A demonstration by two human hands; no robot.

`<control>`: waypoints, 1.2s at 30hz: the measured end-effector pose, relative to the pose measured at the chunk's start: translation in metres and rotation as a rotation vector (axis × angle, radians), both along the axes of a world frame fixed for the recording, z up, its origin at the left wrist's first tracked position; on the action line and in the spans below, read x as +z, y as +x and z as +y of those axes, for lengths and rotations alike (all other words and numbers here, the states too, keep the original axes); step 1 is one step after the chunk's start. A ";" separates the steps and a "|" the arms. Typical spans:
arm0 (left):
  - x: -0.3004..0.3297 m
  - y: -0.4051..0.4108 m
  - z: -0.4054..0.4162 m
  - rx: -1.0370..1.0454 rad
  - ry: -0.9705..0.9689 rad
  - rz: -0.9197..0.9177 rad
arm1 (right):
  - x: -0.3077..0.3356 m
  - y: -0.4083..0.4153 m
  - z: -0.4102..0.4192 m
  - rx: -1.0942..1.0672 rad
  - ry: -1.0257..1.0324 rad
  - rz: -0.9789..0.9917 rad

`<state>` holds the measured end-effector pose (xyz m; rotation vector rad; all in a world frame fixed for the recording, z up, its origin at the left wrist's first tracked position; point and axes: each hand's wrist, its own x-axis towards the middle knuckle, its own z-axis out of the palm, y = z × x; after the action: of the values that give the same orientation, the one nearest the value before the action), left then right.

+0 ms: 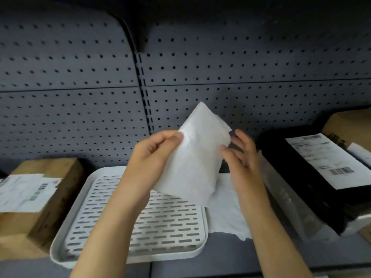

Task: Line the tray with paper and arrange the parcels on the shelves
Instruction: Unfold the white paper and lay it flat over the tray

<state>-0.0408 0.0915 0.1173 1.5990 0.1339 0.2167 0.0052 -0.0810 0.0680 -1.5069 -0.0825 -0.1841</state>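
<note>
A white tray (60,245) with a slotted insert lies on the grey shelf in front of me. My left hand (152,155) pinches the left edge of a folded white paper sheet (196,149), held upright above the tray's far right corner. My right hand (241,157) touches the sheet's right edge with its fingers spread. A second white paper sheet (226,213) lies flat on the shelf just right of the tray. A brown cardboard parcel (38,197) with a label sits left of the tray. A black parcel (313,177) with a white label sits at the right.
A grey pegboard wall (80,77) backs the shelf, with an upright slotted post (143,87) in the middle. A clear plastic bag (289,205) lies beside the black parcel. Another brown box (351,121) stands at the far right.
</note>
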 end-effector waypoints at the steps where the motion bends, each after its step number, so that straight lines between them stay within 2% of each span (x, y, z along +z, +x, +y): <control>1: 0.002 -0.005 0.010 0.004 -0.025 0.000 | 0.001 0.000 0.011 0.042 0.031 0.054; 7: 0.004 -0.022 0.053 0.079 -0.054 0.011 | 0.003 -0.005 0.046 0.320 0.097 0.211; 8: 0.007 -0.041 0.095 0.097 -0.062 -0.009 | 0.006 -0.022 0.086 0.321 0.109 0.213; 10: 0.001 -0.041 0.111 0.107 -0.070 -0.033 | 0.007 -0.026 0.098 0.302 0.140 0.203; 15: -0.013 -0.049 0.155 0.285 -0.123 -0.051 | 0.015 -0.049 0.143 0.209 0.161 0.169; 20: -0.022 -0.068 0.192 0.269 -0.184 -0.085 | 0.024 -0.070 0.183 0.143 0.172 0.121; 23: -0.023 -0.083 0.209 0.083 -0.046 -0.176 | 0.031 -0.076 0.195 0.105 0.203 0.128; 28: -0.025 -0.096 0.227 -0.176 0.408 -0.243 | 0.044 -0.080 0.199 0.105 0.251 0.097; 32: -0.025 -0.093 0.221 -0.139 0.592 -0.354 | 0.053 -0.079 0.200 0.118 0.260 0.095; 36: -0.025 -0.090 0.219 -0.051 0.568 -0.415 | 0.058 -0.078 0.198 0.142 0.271 0.089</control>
<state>-0.1308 0.3108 0.0924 2.0759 -0.3164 0.5792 -0.0727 0.1169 0.1258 -1.2325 -0.0887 -0.0126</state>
